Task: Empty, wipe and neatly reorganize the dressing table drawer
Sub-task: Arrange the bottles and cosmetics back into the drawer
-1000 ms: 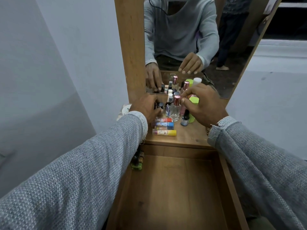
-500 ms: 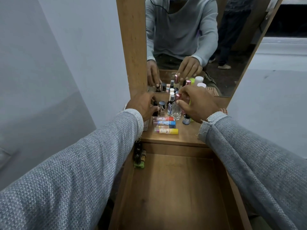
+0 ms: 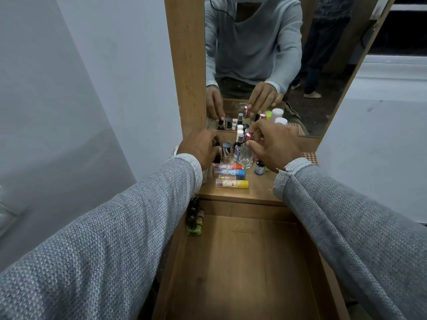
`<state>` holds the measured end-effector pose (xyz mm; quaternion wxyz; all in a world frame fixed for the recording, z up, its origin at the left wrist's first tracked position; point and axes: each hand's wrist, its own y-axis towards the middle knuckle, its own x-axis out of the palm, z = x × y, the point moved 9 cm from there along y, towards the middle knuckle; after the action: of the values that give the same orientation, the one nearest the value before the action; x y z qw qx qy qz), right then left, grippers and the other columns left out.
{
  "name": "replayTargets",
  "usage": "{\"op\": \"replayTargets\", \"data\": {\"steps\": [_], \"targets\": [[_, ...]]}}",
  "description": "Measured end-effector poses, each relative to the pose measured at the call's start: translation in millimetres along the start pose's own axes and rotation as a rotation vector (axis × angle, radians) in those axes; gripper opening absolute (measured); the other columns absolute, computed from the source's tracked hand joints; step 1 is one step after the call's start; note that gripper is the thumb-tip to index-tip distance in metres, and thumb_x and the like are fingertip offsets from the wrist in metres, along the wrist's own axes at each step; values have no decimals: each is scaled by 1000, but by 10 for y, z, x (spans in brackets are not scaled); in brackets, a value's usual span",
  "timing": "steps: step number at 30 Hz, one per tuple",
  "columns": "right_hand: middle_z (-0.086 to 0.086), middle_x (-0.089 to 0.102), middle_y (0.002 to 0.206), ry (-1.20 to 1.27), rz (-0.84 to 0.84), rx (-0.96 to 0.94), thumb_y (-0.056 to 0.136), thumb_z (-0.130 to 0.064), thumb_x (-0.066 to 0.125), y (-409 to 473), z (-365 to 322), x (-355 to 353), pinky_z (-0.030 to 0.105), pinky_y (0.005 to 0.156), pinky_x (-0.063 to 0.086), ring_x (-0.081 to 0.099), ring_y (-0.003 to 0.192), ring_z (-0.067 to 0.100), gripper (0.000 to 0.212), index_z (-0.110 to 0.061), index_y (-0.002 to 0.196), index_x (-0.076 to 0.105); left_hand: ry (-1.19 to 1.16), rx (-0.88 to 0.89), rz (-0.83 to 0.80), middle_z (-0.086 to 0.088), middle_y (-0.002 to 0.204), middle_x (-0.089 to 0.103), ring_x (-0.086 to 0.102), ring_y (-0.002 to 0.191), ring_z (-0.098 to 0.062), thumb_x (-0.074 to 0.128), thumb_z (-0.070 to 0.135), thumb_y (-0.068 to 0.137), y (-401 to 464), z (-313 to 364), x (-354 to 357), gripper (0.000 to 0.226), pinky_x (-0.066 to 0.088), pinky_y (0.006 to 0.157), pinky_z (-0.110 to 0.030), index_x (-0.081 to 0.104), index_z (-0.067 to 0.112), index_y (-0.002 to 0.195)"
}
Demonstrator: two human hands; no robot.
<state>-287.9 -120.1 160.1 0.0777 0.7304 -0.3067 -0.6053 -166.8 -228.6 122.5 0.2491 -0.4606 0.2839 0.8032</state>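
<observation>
1. I find the open wooden drawer (image 3: 242,273) pulled out below the worktop; its floor is bare wood apart from a small cluster of dark bottles and a green-based item (image 3: 194,219) lying in the far left corner.
2. On the wooden worktop (image 3: 258,192) I note the drawer's contents set out: a clear glass perfume bottle with a pink metallic cap (image 3: 246,155), a slim spray bottle with a white cap (image 3: 238,145), a short bottle with a dark cap (image 3: 226,152), a small dark blue-labelled bottle (image 3: 260,168), and three tubes lying on their sides in a row, capped red (image 3: 227,166), blue (image 3: 230,173) and yellow (image 3: 232,183).
3. My right hand (image 3: 275,146) pinches the pink cap of the clear perfume bottle between thumb and fingertips, fingers curled.
4. My left hand (image 3: 199,147) is curled round a small dark bottle (image 3: 217,155) at the left end of the group; the grip itself is partly hidden.
5. The two hands are apart, with the upright bottles between them.
6. A wood-framed mirror (image 3: 265,54) stands at the back of the worktop, reflecting a grey sleeve, both hands and the bottles. Pale grey walls (image 3: 92,88) flank the unit on both sides.
</observation>
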Motion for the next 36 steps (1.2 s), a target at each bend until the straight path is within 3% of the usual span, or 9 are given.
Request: {"op": "replayTargets", "data": {"steps": [6,8,11,17,21,25,29,31,36], "targets": [[-5,65,98,9,41,-14,86,-34,64,-14,61,-42,41,94,35,57,98,20,28,-23,111,59,-5,-36,1,-2,107,67,61,92,-20,64,16,91,23,-68,8,15,51,85,-36,66,18,105],[-4,65,98,17,79,-23,86,-35,63,-20,107,-91,40,90,39,57,97,20,27,-22,110,60,-18,-46,8,-1,104,67,58,88,-17,64,16,90,23,-89,-4,11,48,82,-32,65,21,99],[-6,66,96,55,157,-19,86,-35,62,-46,198,-190,35,82,33,58,93,19,23,-23,105,62,-117,-71,41,3,98,65,60,91,-17,64,16,90,17,-138,-78,10,49,86,-32,65,21,99],[-8,65,91,21,166,-24,86,-29,64,-122,316,-253,35,81,33,56,88,17,16,-23,102,62,-387,-93,240,6,89,67,58,76,-4,69,16,87,-125,-192,-526,6,39,63,-3,67,17,92],[2,67,91,-36,114,-143,86,-22,64,-229,185,-225,29,72,40,54,81,19,13,-17,98,66,-400,-17,225,8,86,68,60,77,-1,70,19,86,-402,-80,-603,6,43,67,-6,68,20,91],[6,69,91,-126,-13,-122,91,-32,56,-274,133,-87,35,65,54,63,77,24,21,-19,107,61,-368,63,121,11,84,67,59,76,2,71,21,85,-755,23,-422,7,42,67,-4,67,24,89],[8,69,95,-157,-135,-56,92,-35,54,-269,190,111,29,61,45,63,80,26,21,-21,108,60,-359,89,16,12,87,64,57,81,0,71,21,85,-1084,42,-59,11,44,70,-10,68,25,95],[9,68,96,-139,-183,-41,93,-32,53,-283,210,190,32,63,49,62,80,27,18,-20,105,59,-326,103,-29,11,89,63,57,83,-1,70,21,85,-1221,46,137,12,48,74,-18,68,23,96],[9,67,95,-72,-197,-2,92,-23,57,-321,228,224,30,64,45,55,74,21,11,-17,102,57,-294,92,-120,6,94,65,59,87,-7,70,17,84,-1451,2,523,10,50,83,-31,68,15,93]]}}
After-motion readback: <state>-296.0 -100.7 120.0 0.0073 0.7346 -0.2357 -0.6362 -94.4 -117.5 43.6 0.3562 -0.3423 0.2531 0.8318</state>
